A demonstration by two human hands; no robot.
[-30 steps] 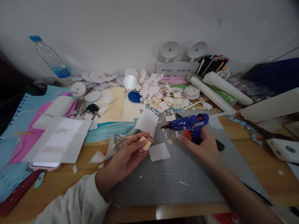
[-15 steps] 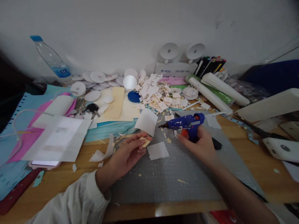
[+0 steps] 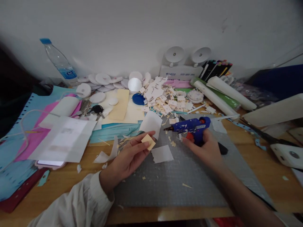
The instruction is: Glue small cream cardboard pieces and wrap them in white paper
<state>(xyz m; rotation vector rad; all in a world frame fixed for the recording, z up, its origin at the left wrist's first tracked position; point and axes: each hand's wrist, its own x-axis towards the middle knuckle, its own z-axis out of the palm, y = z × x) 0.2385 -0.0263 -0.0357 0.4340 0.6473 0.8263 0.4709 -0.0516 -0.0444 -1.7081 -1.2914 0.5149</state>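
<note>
Between thumb and fingers, my left hand pinches a small pale-yellow square piece, its flat face turned up. My right hand grips the handle of a blue hot glue gun, whose dark nozzle points left toward the yellow piece, some distance from it. Behind my left fingers a curved white sheet of paper stands out, and a torn white paper piece lies flat on the grey cutting mat between my hands.
A heap of small cream pieces lies at the back, beside white discs. A water bottle leans at the back left. Paper rolls and marker pens sit at the right. A phone lies under white paper.
The yellow piece has turned in my left fingers, so more of its face shows. My right hand keeps its hold on the glue gun. The whole view has shifted slightly.
</note>
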